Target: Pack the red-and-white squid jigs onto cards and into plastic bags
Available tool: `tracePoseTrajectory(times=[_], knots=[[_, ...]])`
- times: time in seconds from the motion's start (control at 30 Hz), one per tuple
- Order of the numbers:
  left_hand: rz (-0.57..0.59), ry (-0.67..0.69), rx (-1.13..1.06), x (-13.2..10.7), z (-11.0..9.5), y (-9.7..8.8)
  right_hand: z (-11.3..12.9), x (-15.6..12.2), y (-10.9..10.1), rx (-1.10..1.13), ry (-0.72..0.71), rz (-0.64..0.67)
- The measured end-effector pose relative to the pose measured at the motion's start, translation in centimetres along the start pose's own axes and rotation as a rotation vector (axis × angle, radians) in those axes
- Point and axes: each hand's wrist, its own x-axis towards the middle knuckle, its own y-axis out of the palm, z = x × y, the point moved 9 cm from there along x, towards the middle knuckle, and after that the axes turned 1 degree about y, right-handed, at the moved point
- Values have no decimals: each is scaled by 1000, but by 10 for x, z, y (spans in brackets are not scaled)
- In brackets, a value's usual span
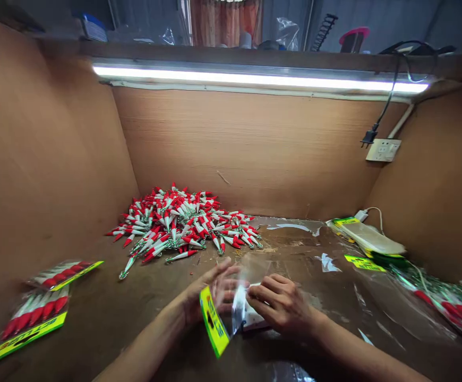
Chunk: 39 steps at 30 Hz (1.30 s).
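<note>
A clear plastic bag with a yellow-green printed header card [215, 321] stands tilted between my hands, partly smeared by motion. My left hand [215, 291] is behind the bag with its fingers stretched and apart, seen partly through the film. My right hand [281, 303] is closed, its curled fingertips at the bag's right side, where they seem to pinch the film. Under the right fingers lies a small white object [254, 318], mostly covered. Beyond my hands lies a big pile of red-and-white fishing lures [183, 220] with green-tinted hooks.
Filled packs of lures [35, 313] lie at the left. At the right are a stack of header bags [368, 236], a loose header card [364, 263] and more packed lures [454, 307]. Wooden walls enclose the table; a plug [369, 137] dangles below the lamp [263, 78].
</note>
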Motion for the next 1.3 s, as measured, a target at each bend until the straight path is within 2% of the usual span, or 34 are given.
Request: tracePoseTrajectory(times=[0.07,0.17,0.27,0.37,0.43,0.53,0.6,0.67,0.77,0.87,0.93,1.07,1.13,1.2,1.3], knots=[[-125,75,253,5,-3,-18,-5,1,7,82,45,0],[-276,202,449,11,-12,-36,-29,-4,-1,279,266,-138],[-303,254,516,12,-18,-40,-52,-8,-15,431,471,-266],[-247,263,570,9,-21,-31,-72,-3,-21,494,607,-317],[-192,244,585,7,-18,-23,-86,3,-6,646,695,-250],[-163,235,582,8,-17,-19,-94,9,31,996,770,-90],[-182,251,578,8,-20,-23,-98,7,45,1152,819,-100],[-195,254,582,9,-23,-29,-101,3,49,1240,851,-156],[-211,249,608,9,-31,-41,-98,-5,43,1216,825,-178],[-251,281,644,6,-44,-57,-96,-23,30,906,886,-219],[-277,304,662,6,-51,-67,-83,-30,30,706,875,-162],[-304,329,702,10,-54,-83,-30,-15,51,528,618,114],[-309,348,748,11,-54,-86,-13,-7,53,476,545,184],[-305,371,807,9,-57,-84,-5,0,46,477,481,214],[-270,384,900,2,-61,-75,3,-3,21,567,341,226]])
